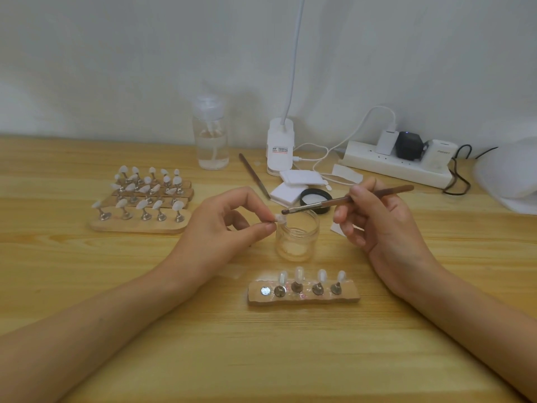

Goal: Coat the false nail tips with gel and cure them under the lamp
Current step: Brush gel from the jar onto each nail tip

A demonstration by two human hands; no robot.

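My left hand (223, 221) pinches a small false nail tip (279, 219) on its stand, holding it over the open glass gel jar (296, 237). My right hand (374, 219) grips a brown brush (343, 200) like a pen, its bristle end touching or just above the held tip. In front of the jar lies a wooden holder (303, 292) with several nail tips on metal stands and one bare magnet spot at its left end. The white curing lamp (511, 175) sits at the far right edge, partly cut off.
Stacked wooden holders (142, 199) full of nail tips stand at the left. Behind are a clear pump bottle (211, 135), a clip lamp base (280, 146), a second brush (254, 174), white pads (290, 189), the jar's black lid (315, 197) and a power strip (398, 161) with cables.
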